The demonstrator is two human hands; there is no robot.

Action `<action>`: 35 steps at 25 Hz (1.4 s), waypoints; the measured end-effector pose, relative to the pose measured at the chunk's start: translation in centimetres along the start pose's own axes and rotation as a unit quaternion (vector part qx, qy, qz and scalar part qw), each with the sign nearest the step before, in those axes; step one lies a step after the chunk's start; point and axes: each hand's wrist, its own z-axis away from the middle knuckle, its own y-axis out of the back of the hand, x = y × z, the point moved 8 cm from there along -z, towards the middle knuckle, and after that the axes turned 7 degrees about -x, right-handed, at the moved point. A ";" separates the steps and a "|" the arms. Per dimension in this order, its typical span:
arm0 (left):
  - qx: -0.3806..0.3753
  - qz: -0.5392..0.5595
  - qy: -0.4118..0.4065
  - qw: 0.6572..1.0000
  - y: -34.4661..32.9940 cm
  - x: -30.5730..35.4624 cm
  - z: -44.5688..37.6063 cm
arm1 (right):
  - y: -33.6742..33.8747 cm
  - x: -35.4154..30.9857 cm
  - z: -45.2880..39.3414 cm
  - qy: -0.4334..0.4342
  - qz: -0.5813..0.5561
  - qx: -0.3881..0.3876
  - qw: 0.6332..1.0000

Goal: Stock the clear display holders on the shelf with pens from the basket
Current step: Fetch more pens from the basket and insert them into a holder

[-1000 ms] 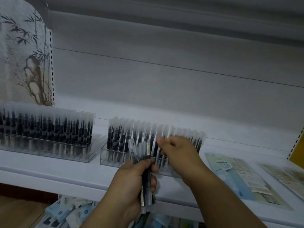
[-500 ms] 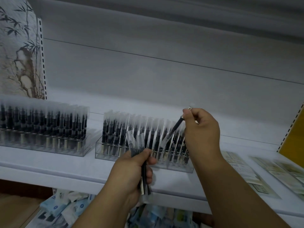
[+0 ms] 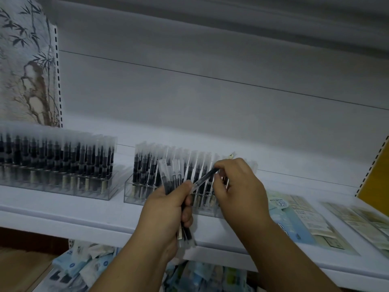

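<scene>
The pens are slim, with black barrels, clear caps and pale gold bands near the base, and most stand upright in rows in two clear holders on the white shelf (image 3: 63,216). The left holder (image 3: 105,191) at 9 o'clock is packed full; the middle holder (image 3: 134,193) is filled along its left side, while its right end is hidden behind the hands.

The left hand (image 3: 166,213), just below centre, has its fingers curled round a bundle (image 3: 171,175) of several pens — caps sticking up above the thumb, ends poking out below the fist. The right hand (image 3: 237,186) at 3 o'clock of it pinches a single pen (image 3: 205,178) between thumb and forefingers; this pen lies tilted, its clear end down-left touching the left thumb, its other end up-right in the pinch, in front of the middle holder's pens.

At 4 o'clock flat printed packs (image 3: 303,220) lie on the shelf, more of them toward the right edge. A yellow panel (image 3: 376,175) stands at 3 o'clock, a bamboo print (image 3: 23,66) at 10 o'clock. Under the shelf at 7 o'clock sits a jumble of blue-and-white packets (image 3: 80,266) — blurred.
</scene>
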 end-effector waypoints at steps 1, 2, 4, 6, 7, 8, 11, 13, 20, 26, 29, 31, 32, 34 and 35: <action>-0.008 0.010 0.003 1.000 -0.1 0.0 0.1 | -0.2 0.0 -0.1 0.009 0.021 -0.010 1.000; -0.017 0.025 0.009 0.999 -0.3 -0.1 0.3 | -0.3 -0.2 -0.1 0.022 0.042 -0.015 0.999; -0.032 0.064 0.020 0.997 -0.5 -0.3 0.5 | -0.1 -0.1 -0.3 0.029 0.053 -0.012 0.998; -0.039 0.087 0.023 0.995 -0.4 -0.3 0.4 | -0.1 1.0 -0.6 -0.031 0.020 -0.015 0.999; -0.038 0.091 0.022 0.995 -0.3 -0.4 0.3 | -0.2 1.6 -0.7 -0.067 -0.010 -0.014 0.998; -0.036 0.093 0.021 0.995 -0.2 -0.5 0.2 | -0.5 2.2 -0.8 -0.102 -0.044 -0.015 0.994; -0.026 0.096 0.034 0.994 0.0 -1.1 0.1 | -1.9 3.3 -1.1 -0.153 -0.103 -0.031 0.982; -0.024 0.096 0.044 0.994 0.1 -1.5 0.0 | -2.6 3.6 -1.1 -0.160 -0.104 -0.044 0.981; -0.002 0.074 0.048 0.996 0.1 -2.0 -0.4 | -4.8 3.4 -2.1 -0.125 0.022 -0.183 0.975; 0.002 0.046 0.037 0.998 0.1 -1.7 -0.5 | -4.4 4.1 -1.1 -0.176 -0.009 -0.142 0.974; -0.024 0.008 0.036 0.999 -0.6 -1.5 -0.6 | -3.4 3.1 -1.0 -0.223 -0.284 -0.146 0.921; -0.045 -0.009 0.043 0.998 -1.5 -1.7 -0.6 | -4.1 1.2 -0.6 -0.226 -0.407 -0.224 0.856; -0.050 -0.013 0.050 0.997 -1.7 -1.9 -0.5 | -4.1 0.9 -0.5 -0.229 -0.424 -0.239 0.843; -0.053 -0.023 0.063 0.996 -1.7 -2.3 -0.4 | -3.2 2.2 -0.9 -0.255 -0.412 -0.187 0.855; -0.051 -0.028 0.068 0.996 -1.5 -2.4 -0.3 | -2.3 3.3 -1.2 -0.272 -0.403 -0.132 0.864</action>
